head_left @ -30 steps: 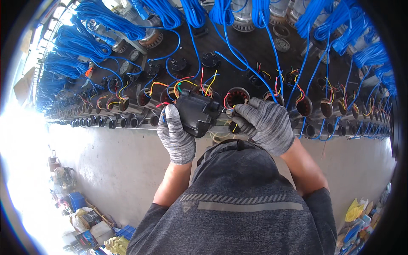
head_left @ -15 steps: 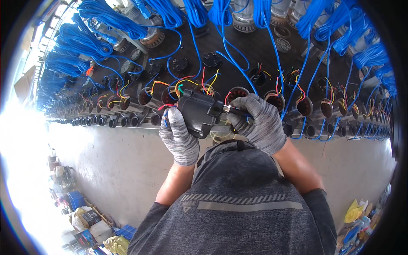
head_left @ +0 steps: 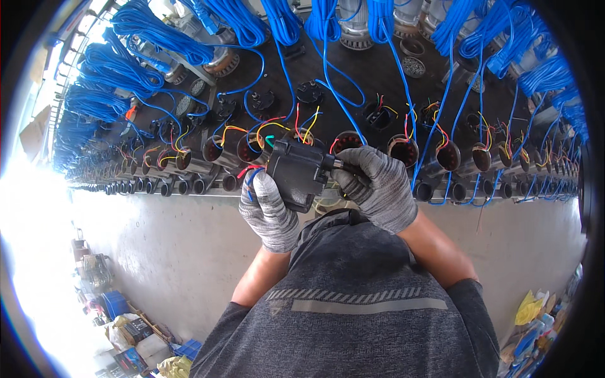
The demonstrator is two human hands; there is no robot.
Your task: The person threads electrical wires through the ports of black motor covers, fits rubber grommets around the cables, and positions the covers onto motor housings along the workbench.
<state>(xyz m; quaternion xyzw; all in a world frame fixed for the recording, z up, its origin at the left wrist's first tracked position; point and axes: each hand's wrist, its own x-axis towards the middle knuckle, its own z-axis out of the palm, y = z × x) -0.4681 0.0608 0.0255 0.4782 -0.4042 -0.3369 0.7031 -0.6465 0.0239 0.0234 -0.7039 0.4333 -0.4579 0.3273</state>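
Note:
In front of my chest I hold a black box-like housing with a round stub on its right side. My left hand, in a grey knit glove, is closed on its left and lower side. Red and blue wire ends stick out by the left fingertips, and a green wire end shows at the top left corner. My right hand, also gloved, pinches a dark piece at the stub, where a short metallic bit shows. Its fingers hide most of that piece.
Behind the housing runs a row of metal tubes with red, yellow and blue wires coming out. Coiled blue cables hang along the dark bench. Black round caps and a dish of small metal parts sit on it.
The housing and my hands have shifted slightly down. Less of the metallic bit shows between the stub and my right fingers. Both hands keep their hold.

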